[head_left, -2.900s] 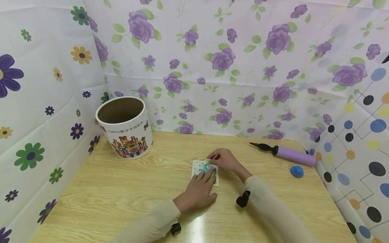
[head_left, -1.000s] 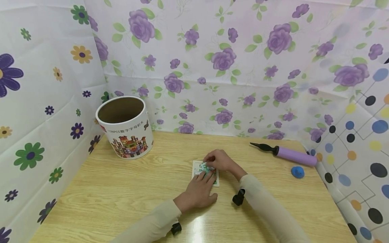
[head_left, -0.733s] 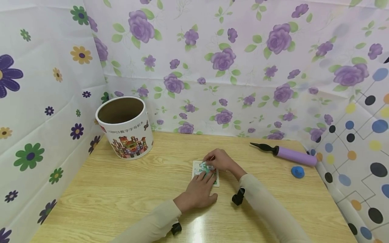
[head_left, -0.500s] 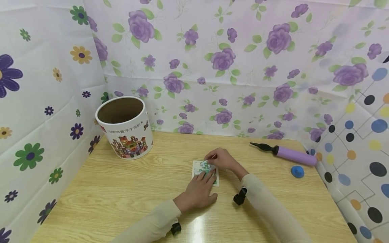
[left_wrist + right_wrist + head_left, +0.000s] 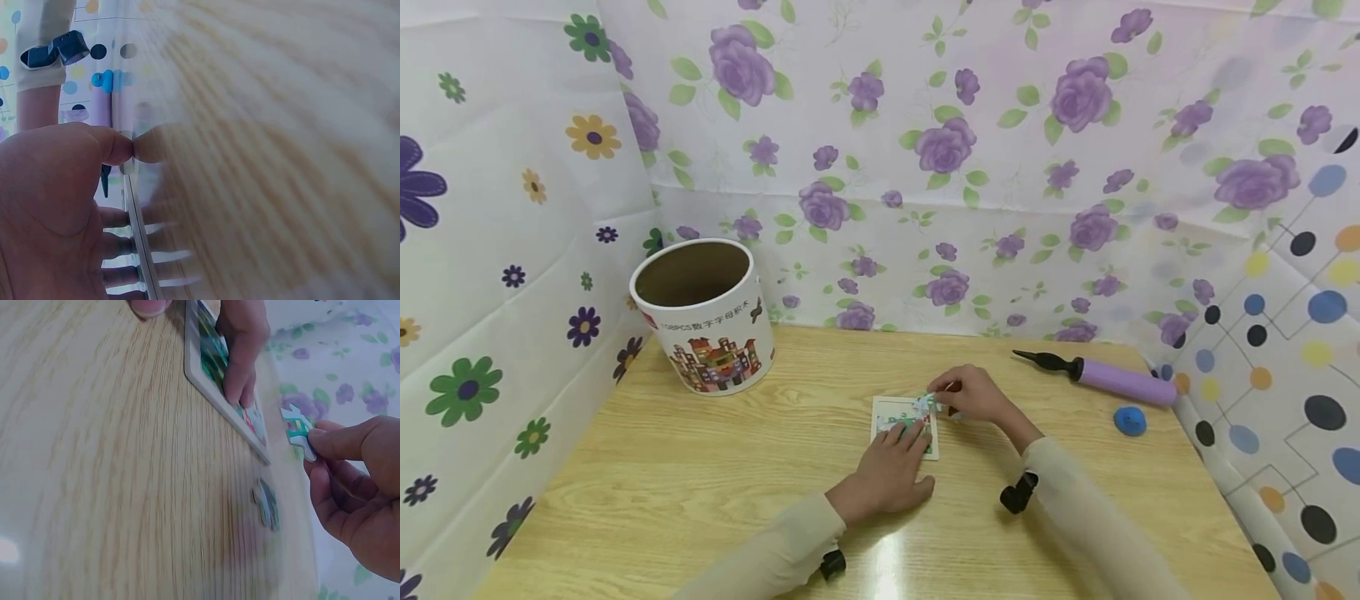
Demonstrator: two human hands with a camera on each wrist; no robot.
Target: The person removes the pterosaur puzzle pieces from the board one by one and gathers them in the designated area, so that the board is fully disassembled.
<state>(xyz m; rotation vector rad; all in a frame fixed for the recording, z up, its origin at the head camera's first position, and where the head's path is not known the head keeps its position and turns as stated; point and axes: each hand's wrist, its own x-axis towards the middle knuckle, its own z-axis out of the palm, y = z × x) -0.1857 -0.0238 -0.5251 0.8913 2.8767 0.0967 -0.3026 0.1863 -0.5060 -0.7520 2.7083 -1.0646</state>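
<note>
Head view, with wrist views for detail. Item: right hand [image 5: 976,393], thumb and fingertips drawn together in a pinch on one puzzle piece [image 5: 299,432], thin, white and green, raised off the table [image 5: 700,492]. Item: puzzle board [image 5: 875,423], pale-rimmed, flat on the table; its far right corner sits just beside the pinch, with the held piece seen over that corner in the head view. Item: left hand [image 5: 891,477], palm down, fingers extended and resting on the board's printed face, to the left of the pinch and nearer the wearer; it grasps nothing. Most of the print lies under these fingers, so how many pieces fill the board cannot be told. Item: loose puzzle piece [image 5: 267,504], lying on the table below the right hand, apart from the board.

Surroundings: white bucket [image 5: 722,337], printed with a block castle, well to the left of the pinch; purple pump [image 5: 1126,382] with black nozzle, lying well to the right; small blue object [image 5: 1130,421], nearer the wearer than the pump; purple-flowered cloth [image 5: 880,208] beyond the grip.
</note>
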